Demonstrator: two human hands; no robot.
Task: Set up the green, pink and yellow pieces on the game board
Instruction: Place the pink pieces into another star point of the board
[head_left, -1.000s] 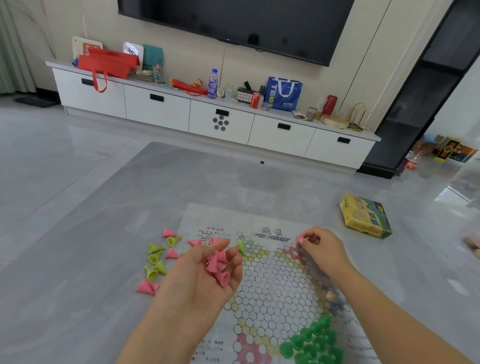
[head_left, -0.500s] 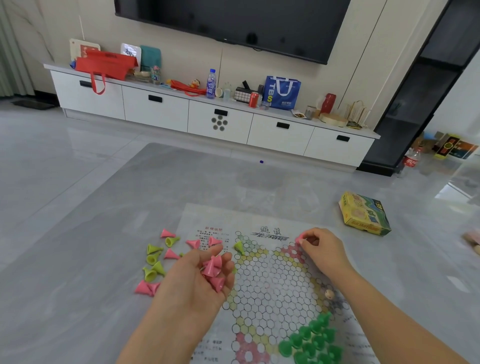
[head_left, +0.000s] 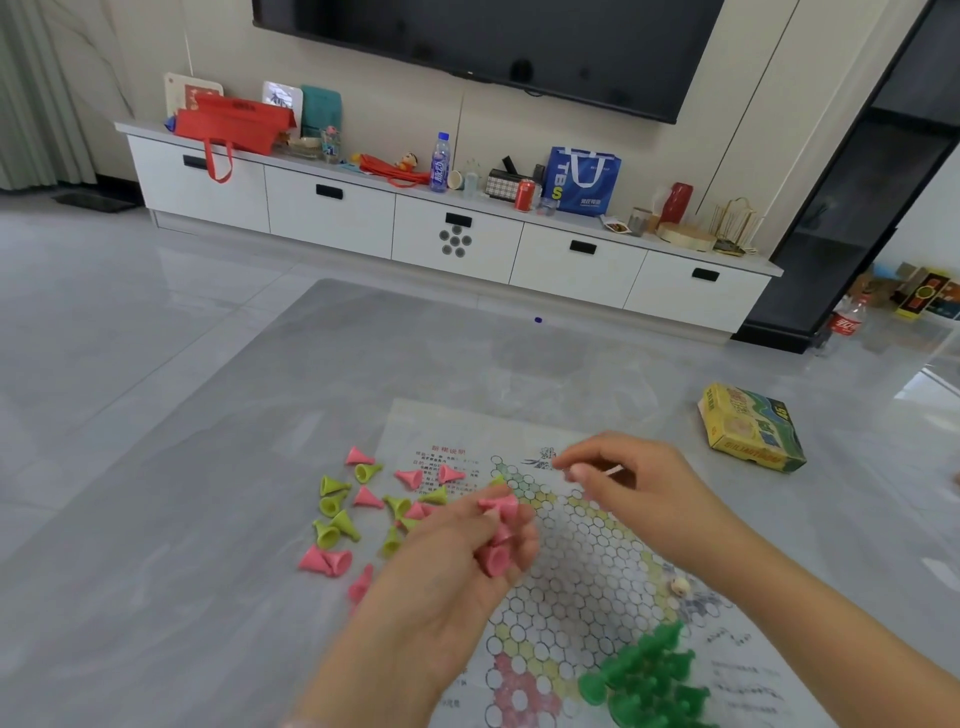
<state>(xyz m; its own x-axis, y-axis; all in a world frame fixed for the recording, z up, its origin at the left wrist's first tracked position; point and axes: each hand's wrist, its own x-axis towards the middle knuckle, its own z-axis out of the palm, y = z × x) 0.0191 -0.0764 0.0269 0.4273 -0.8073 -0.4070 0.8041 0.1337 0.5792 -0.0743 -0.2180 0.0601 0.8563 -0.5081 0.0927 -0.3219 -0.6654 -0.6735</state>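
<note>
The left hand (head_left: 457, 566) is curled around a small clutch of pink pieces (head_left: 498, 540), holding them just above the left edge of the game board (head_left: 571, 561). The right hand (head_left: 639, 493) hovers over the board's far end, its thumb and forefinger drawn together; motion blur hides whether anything is pinched between them. The board, a paper sheet printed with a hexagon grid, lies flat on the grey tabletop (head_left: 208, 519). Green pieces (head_left: 649, 680) stand clustered on the near right corner of the grid. Loose pink and yellow pieces (head_left: 353, 509) lie scattered on their sides on the tabletop and over the board's left margin. A yellow and green box (head_left: 750, 428) rests on the tabletop well to the right.
</note>
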